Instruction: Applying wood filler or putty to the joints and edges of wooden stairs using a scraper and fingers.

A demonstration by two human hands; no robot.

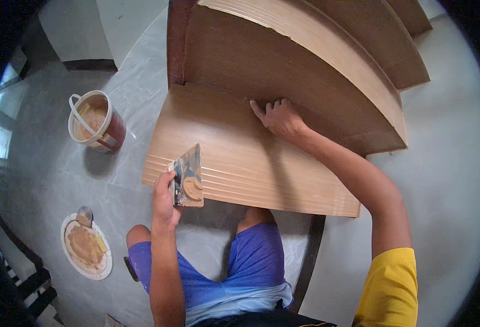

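My left hand [165, 199] holds a wide putty knife [188, 180] by its side, with a lump of beige paste on the stained blade, above the front edge of a wooden step [234, 169] with grooved nosing. My right hand [281, 120] reaches across that step to the seam at the foot of the dark brown riser [283, 65]. Its fingertips touch that area, index finger extended and the others bent but apart, with nothing visible in them. Its forearm casts a shadow on the tread.
A bucket [115, 131] of paste with a white handle stands on the grey marble-look floor [120, 191] at left. Below it lies a round white lid [90, 272] smeared with paste, a small scraper [86, 213] at its edge. More curved steps [417, 60] rise at upper right.
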